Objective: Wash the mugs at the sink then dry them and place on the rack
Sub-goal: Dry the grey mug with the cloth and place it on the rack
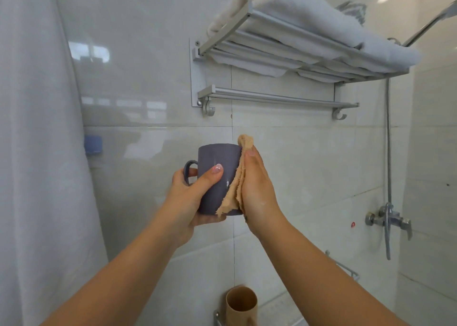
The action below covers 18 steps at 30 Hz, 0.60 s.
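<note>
The mug [217,177] is held up in the air before the tiled wall, upright. If it is damp it could slip, as only the left hand [190,192] truly grips it, thumb curled across the front. The right hand [257,187], fingers straight, presses the cloth [235,187] flat against its side.

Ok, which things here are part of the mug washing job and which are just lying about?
In the job: purple mug, left hand, cloth, right hand, tan cup, low rack.
Lying about: towels, towel shelf, shower tap, curtain.
</note>
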Motion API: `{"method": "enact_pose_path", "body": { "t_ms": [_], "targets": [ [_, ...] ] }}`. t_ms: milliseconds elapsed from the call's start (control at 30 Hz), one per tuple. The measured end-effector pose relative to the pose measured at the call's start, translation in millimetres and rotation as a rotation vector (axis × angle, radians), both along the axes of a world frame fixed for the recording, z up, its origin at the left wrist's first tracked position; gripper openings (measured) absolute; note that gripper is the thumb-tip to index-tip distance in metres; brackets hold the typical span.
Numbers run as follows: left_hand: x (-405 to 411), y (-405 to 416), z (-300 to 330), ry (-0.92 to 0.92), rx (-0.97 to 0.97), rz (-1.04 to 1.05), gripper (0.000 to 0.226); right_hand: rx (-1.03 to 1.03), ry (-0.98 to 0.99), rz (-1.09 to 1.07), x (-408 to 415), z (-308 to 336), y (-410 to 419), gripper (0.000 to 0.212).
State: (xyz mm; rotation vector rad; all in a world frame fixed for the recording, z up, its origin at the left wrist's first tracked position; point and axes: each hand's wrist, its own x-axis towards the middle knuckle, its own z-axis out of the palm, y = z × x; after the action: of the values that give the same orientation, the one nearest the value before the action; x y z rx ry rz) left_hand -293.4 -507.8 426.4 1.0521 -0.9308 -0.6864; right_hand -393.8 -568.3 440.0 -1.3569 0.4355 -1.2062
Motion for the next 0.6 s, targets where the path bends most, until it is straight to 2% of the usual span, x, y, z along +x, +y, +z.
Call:
{"method": "enact_pose_path", "body": {
  "t_ms": [100,167,267,367,433,500,600],
  "targets": [
    [-3,0,2,0.008,-0.005,-0.036,0.077,0.136,-0.049,0.058,-8,-3,-6,0.036],
    [-6,-3,3,0.010,-0.002,-0.022,0.083,0.099,-0.046,0.010,-5,-6,-4,0.035],
    [-8,-9,3,0.028,-0.021,0.072,0.090,-0.134,-0.030,-0.125,5,-19,3,0.028],
    [-14,-11,-1,-0.012,-0.019,0.180,0.078,-0.369,-0.017,-0.187,7,-32,14,0.019],
    [-16,-10,-3,-0.049,-0.022,0.239,0.068,-0.422,-0.017,-0.224,6,-31,16,0.020],
    [-18,-7,-4,-0.071,-0.040,0.251,0.065,-0.381,-0.043,-0.213,4,-22,10,0.021],
    [-23,-1,-4,-0.085,-0.034,0.195,0.066,-0.114,-0.035,-0.080,0,-9,-5,0.032]
  ]
}}
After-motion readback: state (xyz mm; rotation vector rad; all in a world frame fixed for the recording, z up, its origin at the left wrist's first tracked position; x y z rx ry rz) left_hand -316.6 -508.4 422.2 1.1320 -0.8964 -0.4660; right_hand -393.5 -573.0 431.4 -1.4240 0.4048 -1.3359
